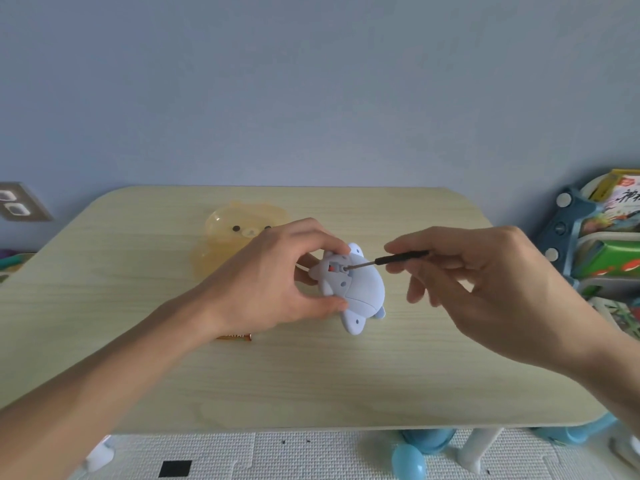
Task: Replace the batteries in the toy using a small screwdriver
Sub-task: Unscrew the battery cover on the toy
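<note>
I observe my left hand [277, 282] reaching in from the lower left, forearm angled up across the table [311, 375], fingers and thumb clamped around one end of the toy [353, 289]. The toy is a pale blue plastic animal figure, held near the table's centre with its underside turned up; whether it touches the tabletop I cannot tell. A small recess on that underside is exposed, with an orange part visible inside. My right hand [485, 282] enters from the right, wrist raised, thumb and forefinger closed on the black handle of the screwdriver [388, 260]; the remaining fingers curl loosely below. The thin metal shaft slants down to the left, its tip at the recess. A battery [239, 337] lies on the table just beneath my left wrist, partly hidden. A translucent yellow bear-faced cover [225, 244] rests behind the left hand.
</note>
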The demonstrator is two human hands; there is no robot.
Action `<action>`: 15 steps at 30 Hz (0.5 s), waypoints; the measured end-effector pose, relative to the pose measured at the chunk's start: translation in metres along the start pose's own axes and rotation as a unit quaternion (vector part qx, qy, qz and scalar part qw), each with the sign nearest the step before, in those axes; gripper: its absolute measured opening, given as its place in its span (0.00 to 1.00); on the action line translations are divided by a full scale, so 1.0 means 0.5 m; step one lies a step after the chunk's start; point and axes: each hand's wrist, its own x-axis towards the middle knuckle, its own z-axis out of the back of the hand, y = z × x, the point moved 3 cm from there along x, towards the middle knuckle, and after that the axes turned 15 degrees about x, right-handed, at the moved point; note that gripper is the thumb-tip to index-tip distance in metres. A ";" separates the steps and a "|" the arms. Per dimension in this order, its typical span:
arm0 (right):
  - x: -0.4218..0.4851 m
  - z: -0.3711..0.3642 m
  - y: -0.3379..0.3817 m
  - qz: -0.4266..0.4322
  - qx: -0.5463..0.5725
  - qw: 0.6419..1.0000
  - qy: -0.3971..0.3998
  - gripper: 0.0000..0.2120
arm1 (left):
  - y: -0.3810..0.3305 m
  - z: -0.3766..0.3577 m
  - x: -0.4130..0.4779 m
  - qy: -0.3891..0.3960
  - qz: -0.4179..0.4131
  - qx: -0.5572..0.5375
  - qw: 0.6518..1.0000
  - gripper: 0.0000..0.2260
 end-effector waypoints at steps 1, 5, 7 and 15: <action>0.001 0.000 0.001 0.000 -0.009 1.000 0.009 0.10 | 0.001 0.001 0.000 0.000 -0.001 0.001 1.000 0.23; 0.006 -0.006 0.002 0.019 -0.059 0.998 0.004 0.15 | -0.002 -0.002 -0.004 0.008 -0.006 -0.002 1.000 0.23; 0.009 -0.013 0.000 0.020 -0.080 0.997 -0.011 0.16 | -0.002 -0.002 -0.004 0.008 -0.006 -0.003 1.000 0.23; 0.003 -0.008 0.001 -0.009 0.020 1.000 0.007 0.03 | -0.002 0.002 -0.004 -0.003 -0.004 0.011 1.000 0.22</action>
